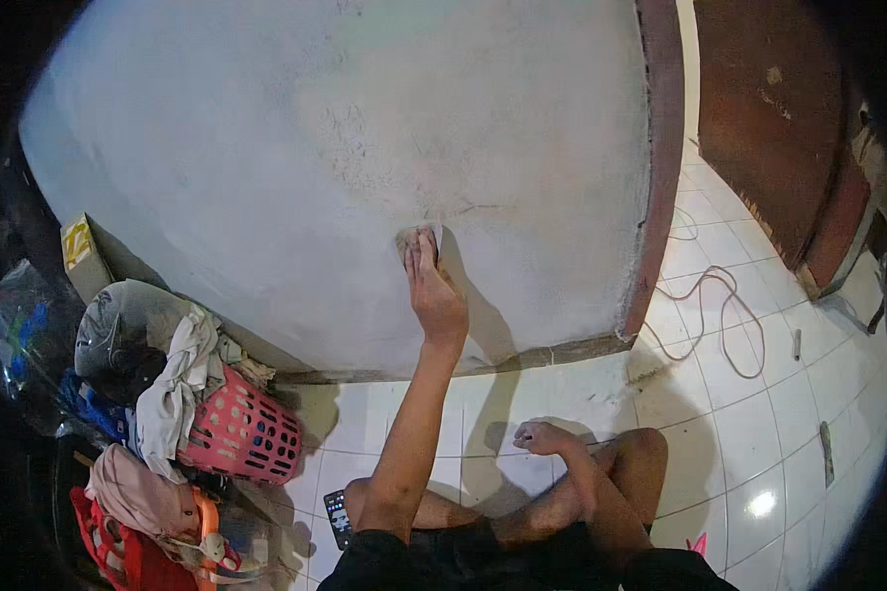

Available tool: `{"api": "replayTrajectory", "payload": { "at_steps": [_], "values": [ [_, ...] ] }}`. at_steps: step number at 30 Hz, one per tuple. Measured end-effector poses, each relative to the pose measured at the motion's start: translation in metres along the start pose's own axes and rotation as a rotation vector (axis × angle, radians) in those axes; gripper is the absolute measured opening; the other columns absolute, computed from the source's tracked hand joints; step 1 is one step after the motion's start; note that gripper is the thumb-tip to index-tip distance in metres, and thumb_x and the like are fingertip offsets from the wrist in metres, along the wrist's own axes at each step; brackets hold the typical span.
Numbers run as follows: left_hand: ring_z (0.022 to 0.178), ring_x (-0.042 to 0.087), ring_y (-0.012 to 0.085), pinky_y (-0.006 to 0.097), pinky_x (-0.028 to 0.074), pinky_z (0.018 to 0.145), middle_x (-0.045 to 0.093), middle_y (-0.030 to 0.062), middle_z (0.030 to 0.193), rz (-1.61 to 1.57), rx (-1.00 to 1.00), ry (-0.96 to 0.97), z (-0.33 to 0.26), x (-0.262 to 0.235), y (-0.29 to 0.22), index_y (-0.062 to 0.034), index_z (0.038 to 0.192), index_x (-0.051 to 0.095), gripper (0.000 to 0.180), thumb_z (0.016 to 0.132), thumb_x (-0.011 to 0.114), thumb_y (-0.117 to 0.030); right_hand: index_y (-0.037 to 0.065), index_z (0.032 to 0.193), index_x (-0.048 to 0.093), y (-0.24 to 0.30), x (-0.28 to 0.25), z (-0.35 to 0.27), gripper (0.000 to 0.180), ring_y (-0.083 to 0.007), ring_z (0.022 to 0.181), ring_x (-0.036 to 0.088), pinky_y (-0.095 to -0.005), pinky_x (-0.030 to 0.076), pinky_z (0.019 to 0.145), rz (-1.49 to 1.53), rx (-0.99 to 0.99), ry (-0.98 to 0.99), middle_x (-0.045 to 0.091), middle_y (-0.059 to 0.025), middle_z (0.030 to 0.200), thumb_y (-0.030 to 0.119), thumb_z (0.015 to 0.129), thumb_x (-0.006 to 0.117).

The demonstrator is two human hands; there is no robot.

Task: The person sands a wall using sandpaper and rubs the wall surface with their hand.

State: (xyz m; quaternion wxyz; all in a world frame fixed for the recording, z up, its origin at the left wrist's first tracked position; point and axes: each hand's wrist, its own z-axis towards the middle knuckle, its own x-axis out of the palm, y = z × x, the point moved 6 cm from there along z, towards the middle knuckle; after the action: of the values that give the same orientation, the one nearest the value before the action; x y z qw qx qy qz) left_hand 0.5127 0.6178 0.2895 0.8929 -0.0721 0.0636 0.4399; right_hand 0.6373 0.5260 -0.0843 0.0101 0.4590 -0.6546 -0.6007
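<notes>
Your left hand [438, 294] is up on the wall [246, 148], fingers close together and laid over a small pale sheet [403, 239], pinning it flat rather than pinching it; where the thumb sits, you can't tell from here. The sheet is on the wall's lower part, right of its middle, its edges peeping out either side of your fingers. It looks light and thin, probably bendy, perhaps a bit rough; it would likely slip or crease if pressure eased, so spread fingers over its middle look like the best hold, corners the weakest.

Down in front of the wall, your right hand [542, 438] rests near your knee, fingers loosely curled; whether they hold anything, you can't tell.

Now the edges! The wall's right side ends at a brown border [662, 177], well apart from your knuckles, and its foot meets the tiles [759, 424] below your wrist. Broad surface runs up and left, the roomiest way to swing. Before the wall's lower-left end, a pink basket [241, 433] piled with clothes crowds low reaches; beyond the right border, a cord [762, 340] loops on the floor.
</notes>
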Motion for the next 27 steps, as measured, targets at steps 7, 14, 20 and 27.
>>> {"api": "replayTrajectory", "payload": {
  "at_steps": [7, 14, 20, 27],
  "values": [
    [0.139, 0.032, 0.0436, 0.052, 0.028, 0.115, 0.043, 0.0266, 0.143, 0.123, 0.048, -0.035, 0.027, -0.001, -0.009, 0.0059, 0.137, 0.036, 0.044, 0.094, 0.044, 0.004, 0.003, 0.116, 0.062, 0.007, 0.000, -0.003, 0.047, -0.0355, 0.109, 0.061, -0.0449, 0.046, 0.095, -0.021, 0.004, 0.071, 0.064, -0.0219, 0.115, 0.043, 0.092, 0.057],
    [0.139, 0.031, 0.0445, 0.053, 0.028, 0.114, 0.044, 0.0255, 0.142, 0.068, -0.089, 0.013, 0.045, 0.001, -0.002, 0.0048, 0.139, 0.035, 0.051, 0.090, 0.048, 0.006, 0.005, 0.115, 0.063, 0.006, -0.004, -0.003, 0.045, -0.0334, 0.109, 0.060, -0.0444, 0.046, 0.096, -0.018, 0.052, 0.017, 0.064, -0.0179, 0.115, 0.043, 0.091, 0.060],
    [0.139, 0.032, 0.0448, 0.052, 0.029, 0.114, 0.047, 0.0255, 0.139, 0.109, -0.034, 0.068, -0.005, 0.004, -0.007, 0.0066, 0.137, 0.036, 0.047, 0.091, 0.046, 0.004, 0.004, 0.113, 0.064, 0.007, -0.001, -0.001, 0.042, -0.0359, 0.106, 0.062, -0.0453, 0.048, 0.092, -0.090, -0.038, 0.005, 0.066, -0.0209, 0.113, 0.038, 0.089, 0.061],
    [0.140, 0.030, 0.0453, 0.052, 0.026, 0.115, 0.042, 0.0272, 0.143, 0.136, -0.035, 0.087, -0.001, 0.008, -0.006, 0.0061, 0.139, 0.034, 0.048, 0.093, 0.045, 0.002, 0.003, 0.113, 0.062, 0.007, -0.002, 0.000, 0.046, -0.0348, 0.102, 0.063, -0.0442, 0.049, 0.090, -0.047, -0.059, -0.026, 0.066, -0.0195, 0.110, 0.043, 0.090, 0.061]
  ]
}}
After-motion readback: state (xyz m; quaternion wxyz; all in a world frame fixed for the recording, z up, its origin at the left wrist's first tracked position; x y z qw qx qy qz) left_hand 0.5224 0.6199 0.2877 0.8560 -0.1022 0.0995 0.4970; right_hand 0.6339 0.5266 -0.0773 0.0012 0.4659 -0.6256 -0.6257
